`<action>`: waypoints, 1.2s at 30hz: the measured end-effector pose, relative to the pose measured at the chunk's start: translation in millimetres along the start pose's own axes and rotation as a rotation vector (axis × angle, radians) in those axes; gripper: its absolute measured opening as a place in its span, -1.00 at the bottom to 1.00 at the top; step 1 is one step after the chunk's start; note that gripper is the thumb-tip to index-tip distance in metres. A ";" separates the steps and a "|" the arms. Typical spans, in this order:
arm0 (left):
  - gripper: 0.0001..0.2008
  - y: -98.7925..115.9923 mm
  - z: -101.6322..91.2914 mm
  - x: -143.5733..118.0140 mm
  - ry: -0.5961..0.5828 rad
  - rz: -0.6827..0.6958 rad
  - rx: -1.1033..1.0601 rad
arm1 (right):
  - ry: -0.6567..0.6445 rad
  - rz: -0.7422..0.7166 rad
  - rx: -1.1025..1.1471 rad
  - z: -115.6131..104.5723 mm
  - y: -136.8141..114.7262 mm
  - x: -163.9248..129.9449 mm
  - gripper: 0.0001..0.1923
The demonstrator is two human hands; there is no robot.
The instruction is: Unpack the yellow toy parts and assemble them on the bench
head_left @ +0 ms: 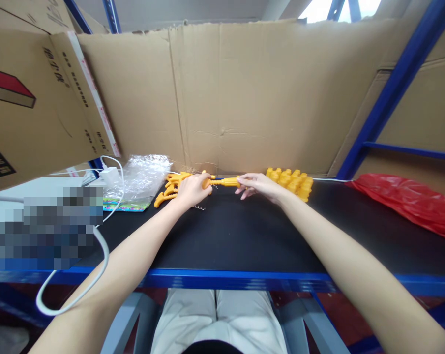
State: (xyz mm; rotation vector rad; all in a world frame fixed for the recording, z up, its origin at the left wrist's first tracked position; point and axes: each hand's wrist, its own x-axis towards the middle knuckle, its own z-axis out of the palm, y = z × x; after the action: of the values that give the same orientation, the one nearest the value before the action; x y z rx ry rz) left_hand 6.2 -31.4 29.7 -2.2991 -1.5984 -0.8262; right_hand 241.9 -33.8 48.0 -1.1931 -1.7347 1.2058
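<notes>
Far left edge: white charger (109, 175) with white cable (74, 290) looping off the front edge of the black shelf top (244, 236).
Back left: clear plastic bag (144, 179), crumpled, beside a heap of loose yellow parts (168, 189).
Left hand (192, 189): closed around one end of the yellow rod piece (227, 182) — near the back edge, middle.
Spring (199, 207): small, loose, just in front of the left hand.
Right hand (257, 186): fingers pinched narrow on the rod's other end.
Back, right of centre: stack of yellow blocks (294, 182), just behind the right hand.
Far right corner: red plastic bag (410, 201).
Risk: a judgement — the spring looks unrestrained; a wrist sweep could flick it off the shelf top.
</notes>
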 end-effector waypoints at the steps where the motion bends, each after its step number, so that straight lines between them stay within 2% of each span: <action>1: -0.64 -0.2 0.1 0.0 0.001 0.000 0.002 | -0.003 -0.007 0.000 -0.1 0.0 -0.5 -0.56; 14: -0.66 -2.8 2.4 0.6 0.006 0.011 0.009 | 0.004 -0.052 0.021 1.2 6.4 4.3 -0.65; 16: -0.60 -2.0 1.0 0.4 0.013 0.009 0.006 | 0.022 -0.075 0.020 1.0 7.1 5.9 -0.65; 19: -0.38 -1.0 -1.7 -0.2 0.026 -0.005 -0.038 | 0.108 -0.110 0.020 -2.4 7.3 8.7 -0.66; 22: -0.28 -2.5 -1.9 0.0 0.027 -0.051 -0.072 | 0.306 -0.151 -0.014 -11.6 9.5 11.3 -0.66; 24: -0.33 -5.0 0.1 0.6 0.017 -0.066 -0.060 | 0.483 -0.210 -0.179 -20.3 14.4 12.7 -0.64; 26: -0.39 -7.9 3.3 1.5 -0.004 -0.059 -0.039 | 0.642 -0.278 -0.476 -28.8 21.8 13.7 -0.63; 28: -0.43 -10.1 6.3 2.3 -0.024 -0.053 -0.022 | 0.717 -0.311 -0.816 -35.0 29.8 14.2 -0.64; 32: -0.47 -10.8 8.7 2.8 -0.044 -0.046 -0.012 | 0.631 -0.265 -1.327 -37.6 41.5 14.6 -0.67; 36: -0.50 -8.7 7.3 2.2 -0.059 -0.048 -0.013 | 0.544 -0.220 -1.561 -34.0 47.8 17.2 -0.69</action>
State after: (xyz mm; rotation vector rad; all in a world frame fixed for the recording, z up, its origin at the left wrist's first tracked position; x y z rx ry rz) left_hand 1.1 -22.9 23.8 -2.3233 -1.6843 -0.7891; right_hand 280.6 -0.5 14.4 -1.7475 -2.1386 -0.8652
